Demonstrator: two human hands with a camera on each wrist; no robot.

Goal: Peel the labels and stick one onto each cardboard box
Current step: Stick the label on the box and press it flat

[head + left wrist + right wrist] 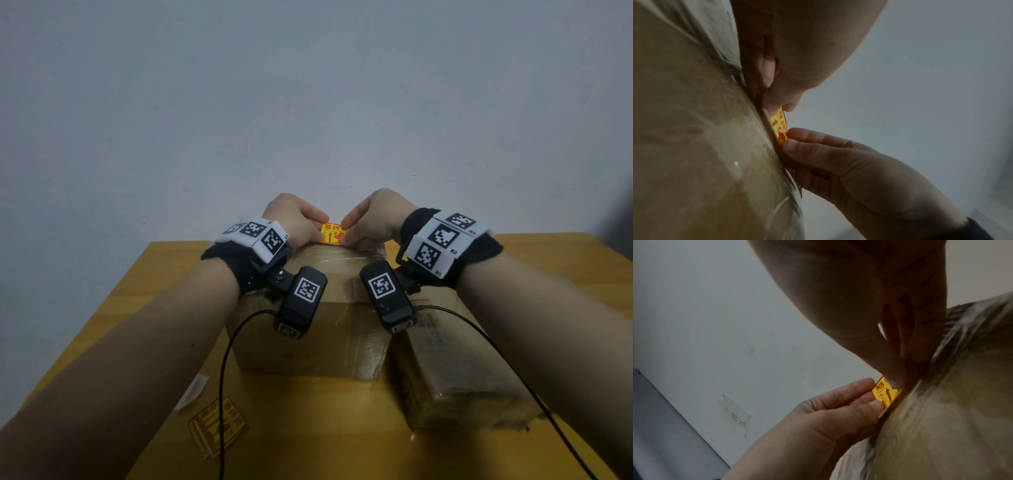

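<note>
Against a plain grey wall, on a yellow wooden table (178, 260), the left hand (294, 216) and right hand (376, 213) each pinch one end of a yellow-and-red label (334, 233) at the far top edge of the taped cardboard box (318, 329), with a second box (452, 363) touching its right side.

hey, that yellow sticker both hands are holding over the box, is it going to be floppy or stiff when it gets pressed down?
Probably floppy: the yellow label looks paper-thin edge-on from the left wrist view, and the left hand and right hand each pinch an end, likely to keep it taut. It seems very light. Its exposed adhesive would likely grab the taped cardboard box on first contact.
</note>
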